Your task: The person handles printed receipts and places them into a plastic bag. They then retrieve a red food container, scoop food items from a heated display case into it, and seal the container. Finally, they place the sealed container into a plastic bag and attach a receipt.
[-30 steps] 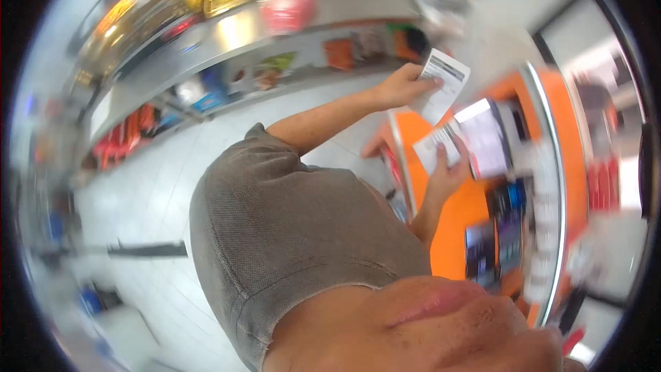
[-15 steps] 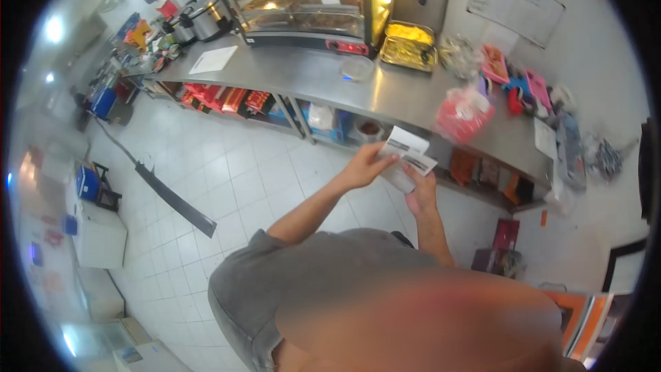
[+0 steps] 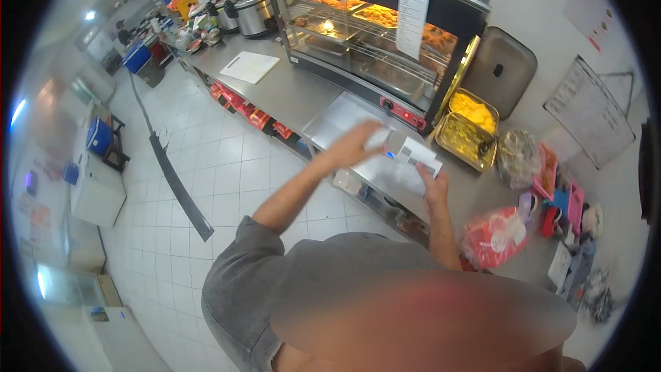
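Note:
My right hand [image 3: 435, 189] is closed on the lower edge of some white printed paper slips [image 3: 418, 156], held up over the steel counter's front edge. The slips overlap, and their ends stick out at angles. Just left of them is my left hand [image 3: 351, 145], its fingers stretched out and blurred by motion. Nothing shows in that hand, and its fingertips are close to the slips' left end. Straight beyond the hands stands a glass-fronted food warmer [image 3: 372, 38] with trays of fried food inside and paper sheets hanging on its front.
Along the steel counter [image 3: 292, 89] are a white cutting board [image 3: 249, 67], metal pots [image 3: 249, 12], a tray of yellow food [image 3: 474, 111], a tray of greenish food [image 3: 463, 140] and a red plastic-wrapped bundle [image 3: 494, 238]. A dark strip [image 3: 177, 182] lies on the tiled floor at left.
My view has swung to the right and nearer the counter and warmer. My left hand has let go of the slips and moved off to their left; my right hand still holds them.

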